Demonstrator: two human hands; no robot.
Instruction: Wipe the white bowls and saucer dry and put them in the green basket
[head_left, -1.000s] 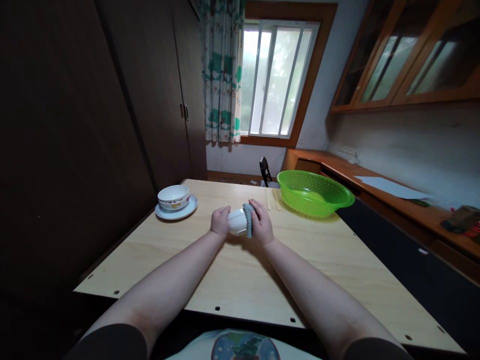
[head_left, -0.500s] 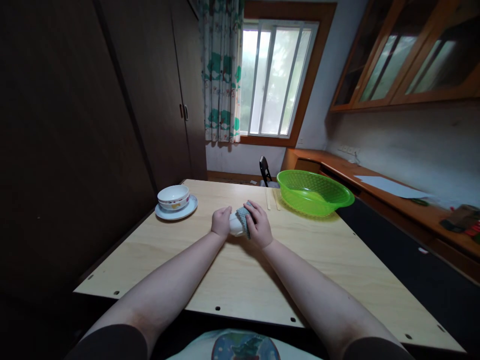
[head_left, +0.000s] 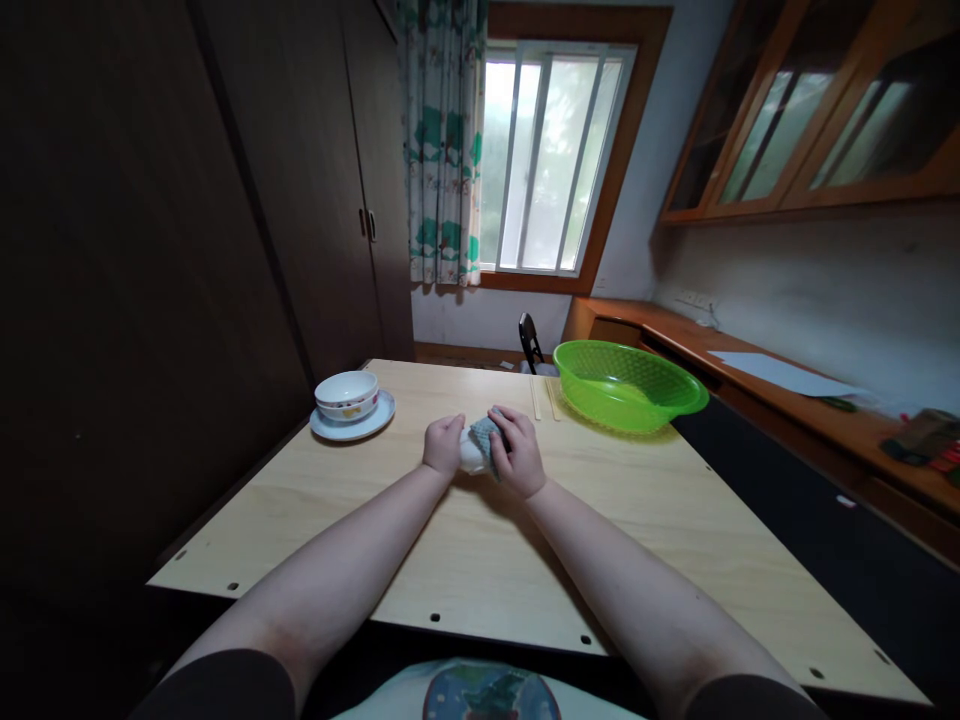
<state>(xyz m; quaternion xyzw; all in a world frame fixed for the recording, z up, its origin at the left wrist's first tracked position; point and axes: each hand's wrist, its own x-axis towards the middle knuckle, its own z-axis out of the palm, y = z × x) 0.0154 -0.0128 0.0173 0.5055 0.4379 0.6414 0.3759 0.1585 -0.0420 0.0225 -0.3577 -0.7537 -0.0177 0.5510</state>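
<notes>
Over the middle of the table, my left hand point(head_left: 443, 446) is closed on the edge of a small, smooth white piece of tableware point(head_left: 472, 457). Whether it is a cup, bowl or spoon I cannot tell, since both hands cover much of it. From the other side my right hand point(head_left: 519, 452) grips a grey-blue textured cloth point(head_left: 484, 433), pressed against the white piece. Farther left, two stacked white bowls point(head_left: 347, 396) with a coloured pattern rest on a pale plate point(head_left: 386, 415). Thin light-coloured chopsticks point(head_left: 535, 398) lie beyond my right hand.
A green plastic basket point(head_left: 630, 390) stands at the table's far right. The light wooden table point(head_left: 315, 510) has dark holes along its near edge. Behind it is a dark folding chair point(head_left: 529, 338). A dark wardrobe point(head_left: 300, 200) rises at left; a brown desk point(head_left: 675, 335) runs along the right.
The cloth and my right hand have shifted very slightly on the white piece. My left hand keeps its place, and the bowls, plate and basket have not moved.
</notes>
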